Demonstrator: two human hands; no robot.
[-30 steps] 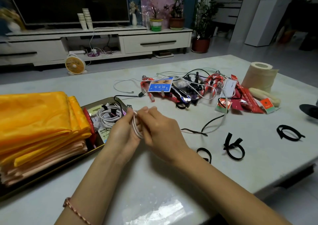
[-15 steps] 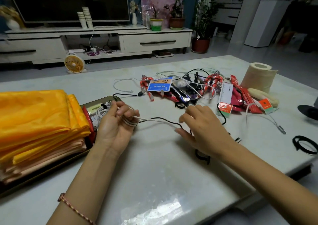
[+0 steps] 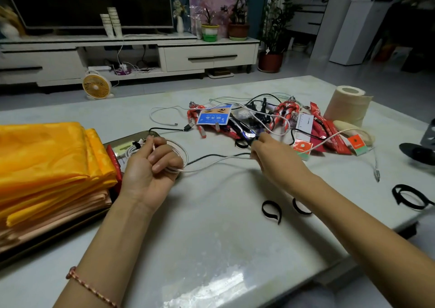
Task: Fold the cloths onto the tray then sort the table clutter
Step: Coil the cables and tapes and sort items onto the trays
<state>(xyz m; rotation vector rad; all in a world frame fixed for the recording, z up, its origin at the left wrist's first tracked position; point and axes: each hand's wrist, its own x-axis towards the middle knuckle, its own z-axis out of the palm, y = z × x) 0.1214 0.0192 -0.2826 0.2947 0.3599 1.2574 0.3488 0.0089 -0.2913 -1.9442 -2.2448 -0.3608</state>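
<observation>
Cable winding on the counter [image 3: 211, 237], head view. The left hand [image 3: 150, 166] is closed round a coil [image 3: 181, 152] of white cable [image 3: 216, 165], with the loops wound about its curled fingers. It sits just beside the tray [image 3: 141, 134] that carries the folded cloths [image 3: 47, 161]. From the coil the cable's long axis runs rightward, nearly level across the counter, into the right hand [image 3: 275, 159]. That grip appears to pinch the cable on the thumb side, its fingertips at the edge of the clutter pile [image 3: 259, 121]. Beyond the grip the slack seems to arc over the red packets and drop to a free plug [image 3: 377, 177] at the far right, well apart from both hands. A black cable [image 3: 211, 156] lies alongside the stretched span. Judgement: the unwound length lies wholly to the right of the coil, so the right hand, being nearer, would feed the next loop leftward.
</observation>
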